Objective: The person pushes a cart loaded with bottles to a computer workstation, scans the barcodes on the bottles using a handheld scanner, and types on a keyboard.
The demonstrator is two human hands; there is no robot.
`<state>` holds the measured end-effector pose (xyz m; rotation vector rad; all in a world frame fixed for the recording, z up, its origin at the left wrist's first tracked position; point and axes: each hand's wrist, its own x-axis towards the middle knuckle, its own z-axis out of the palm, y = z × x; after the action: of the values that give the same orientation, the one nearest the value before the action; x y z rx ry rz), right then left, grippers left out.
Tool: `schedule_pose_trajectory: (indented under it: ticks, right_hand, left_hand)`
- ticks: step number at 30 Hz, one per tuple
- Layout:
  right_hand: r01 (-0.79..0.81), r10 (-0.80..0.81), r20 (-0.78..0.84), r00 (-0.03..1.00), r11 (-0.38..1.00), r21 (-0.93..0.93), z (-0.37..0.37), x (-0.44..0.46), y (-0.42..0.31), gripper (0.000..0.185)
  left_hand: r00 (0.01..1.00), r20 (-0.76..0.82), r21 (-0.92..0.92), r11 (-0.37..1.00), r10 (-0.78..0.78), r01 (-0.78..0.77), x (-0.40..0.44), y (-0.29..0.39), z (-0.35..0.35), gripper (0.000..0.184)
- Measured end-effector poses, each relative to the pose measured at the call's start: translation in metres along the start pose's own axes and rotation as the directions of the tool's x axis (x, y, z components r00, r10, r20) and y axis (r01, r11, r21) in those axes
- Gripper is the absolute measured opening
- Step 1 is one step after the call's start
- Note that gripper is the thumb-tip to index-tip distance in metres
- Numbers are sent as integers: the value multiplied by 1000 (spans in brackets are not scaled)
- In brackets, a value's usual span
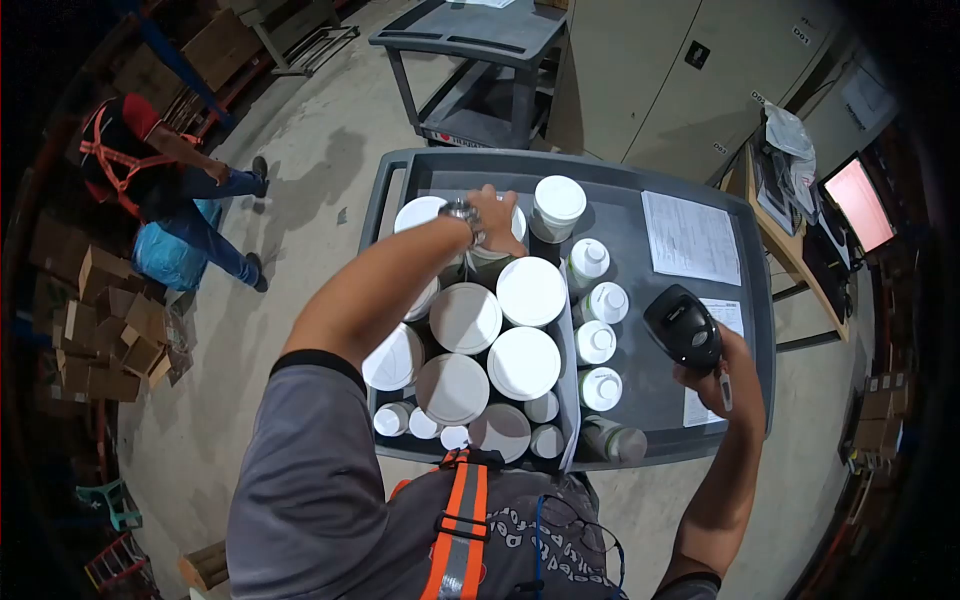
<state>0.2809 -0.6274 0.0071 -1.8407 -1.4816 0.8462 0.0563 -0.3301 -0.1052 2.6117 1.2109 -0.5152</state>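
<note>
My left hand (494, 222), with a watch at the wrist, reaches over to the back of a group of tubs. Its fingers are bent around the top of a white-lidded tub (518, 228), which the hand partly hides. In my right hand (722, 372) is a black barcode scanner (683, 326), held above the right side of the cart (650, 400). Several large tubs with round white lids (524, 362) stand close together in a box. Smaller white-capped bottles (601, 389) form a row just right of the box's wall (570, 400).
A single white tub (559, 204) stands behind the bottle row. Printed papers (690, 238) lie on the cart's right side. Beyond are a second grey cart (470, 30), cabinets (640, 70) and a desk with a monitor (860, 205). At left a person (150, 165) walks near cardboard boxes (110, 325).
</note>
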Motion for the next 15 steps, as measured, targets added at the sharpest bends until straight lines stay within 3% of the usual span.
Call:
schedule_pose_trajectory:
  ticks: [3, 5, 9, 11, 13, 15]
  right_hand:
    - [-83, 86, 51, 995, 996, -44, 4, 4, -10, 34]
    - [-15, 16, 21, 1000, 999, -40, 8, 7, -2, 35]
    - [-64, 68, 82, 994, 997, -49, 15, 23, -22, 37]
    - [12, -13, 47, 999, 1000, 16, 23, 34, -24, 38]
    - [36, -36, 35, 999, 999, 10, 32, 49, -14, 41]
    - [-28, 24, 28, 999, 986, 167, 43, 62, -18, 47]
  left_hand:
    - [993, -54, -24, 995, -102, 101, 8, 5, 2, 108]
    - [973, -175, -243, 964, -153, 108, 9, -7, -15, 99]
    - [933, -351, -511, 851, -79, -120, 0, -52, -62, 90]
    - [890, -453, -584, 772, -54, -250, -14, -59, -84, 89]
    - [879, -469, -601, 760, -85, -248, -32, -54, -106, 88]
    - [871, -472, -634, 738, -136, -229, -42, -52, -116, 86]
